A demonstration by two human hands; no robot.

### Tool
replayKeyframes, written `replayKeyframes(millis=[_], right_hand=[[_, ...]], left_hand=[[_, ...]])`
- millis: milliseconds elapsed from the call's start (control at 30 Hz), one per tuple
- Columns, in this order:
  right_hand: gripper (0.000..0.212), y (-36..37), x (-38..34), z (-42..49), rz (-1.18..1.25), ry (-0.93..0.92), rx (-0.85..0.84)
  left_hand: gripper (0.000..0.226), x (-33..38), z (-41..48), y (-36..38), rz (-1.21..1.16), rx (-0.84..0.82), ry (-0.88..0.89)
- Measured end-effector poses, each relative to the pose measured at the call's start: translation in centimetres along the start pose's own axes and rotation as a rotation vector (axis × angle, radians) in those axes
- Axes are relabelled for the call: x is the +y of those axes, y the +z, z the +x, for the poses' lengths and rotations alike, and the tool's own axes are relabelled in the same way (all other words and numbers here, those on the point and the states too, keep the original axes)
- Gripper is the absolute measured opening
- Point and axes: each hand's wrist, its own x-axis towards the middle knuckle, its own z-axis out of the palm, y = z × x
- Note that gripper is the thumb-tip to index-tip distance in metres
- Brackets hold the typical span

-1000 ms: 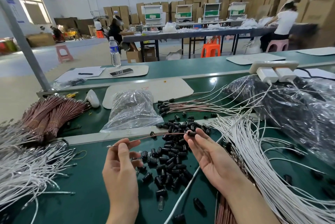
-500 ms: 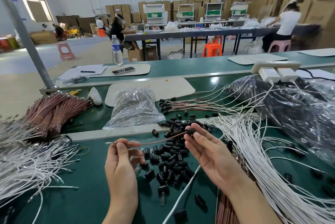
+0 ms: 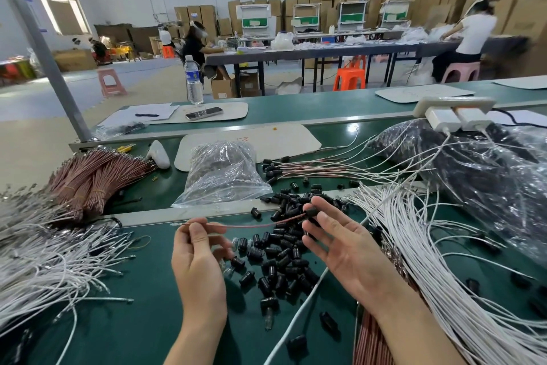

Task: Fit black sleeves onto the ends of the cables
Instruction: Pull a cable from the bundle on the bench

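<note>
Head view shows our left hand (image 3: 195, 258) pinching a thin pink cable (image 3: 245, 225) close to its bare left tip. Our right hand (image 3: 346, 249) is palm up with most fingers spread long, and it nips a black sleeve (image 3: 310, 212) at the cable's right end between thumb and forefinger. The cable hangs in a shallow bow between the two hands, just above the loose sleeves (image 3: 281, 255) scattered on the green bench (image 3: 148, 320).

We judge two risks here. The cable is slender and held far from the working end, so a push on the sleeve may buckle it rather than seat it. The right-hand pinch is also slight, and a slip would drop the sleeve into the heap below, where it would be lost among the others. A white cable (image 3: 299, 311) runs under the right wrist and could snag.

As for containers, a clear plastic bag (image 3: 222, 175) lies beyond the heap with something dark inside (more sleeves, we suspect, though the crinkled film hides it). A larger bag (image 3: 488, 175) on the right holds a dark mass we cannot make out, with white cables draped over it.
</note>
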Motion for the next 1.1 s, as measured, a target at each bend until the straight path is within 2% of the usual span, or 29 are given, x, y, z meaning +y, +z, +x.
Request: replayKeyframes(millis=[200,333,533,733,800,967,1100], right_hand=[[0.034,0.3,0.2,0.0,-0.017,-0.030,-0.005],[0.033,0.5,0.3,0.1,-0.067,-0.047,-0.009],[0.032,0.8,0.7,0.0,-0.133,-0.064,-0.039],[0.030,1.5,1.4,0.0,-0.214,-0.032,-0.062],[0.030,1.5,1.5,0.0,-0.235,-0.049,-0.045],[0.035,0.8,0.6,-0.1,-0.190,-0.095,0.012],[0.032,1.9,1.6,-0.3,-0.230,-0.046,-0.024]], left_hand=[[0.009,1.0,-0.1,0.1,-0.121,-0.001,-0.057],[0.003,1.7,-0.3,0.3,-0.176,-0.109,-0.096],[0.016,1.1,-1.6,1.0,-0.113,-0.293,-0.183],[0.025,0.7,-2.7,1.6,-0.005,-0.455,-0.180],[0.024,0.7,-2.7,1.5,-0.008,-0.449,-0.183],[0.021,1.0,-1.0,0.4,-0.195,-0.282,-0.268],[0.016,0.6,-2.1,1.2,-0.142,-0.427,-0.333]])
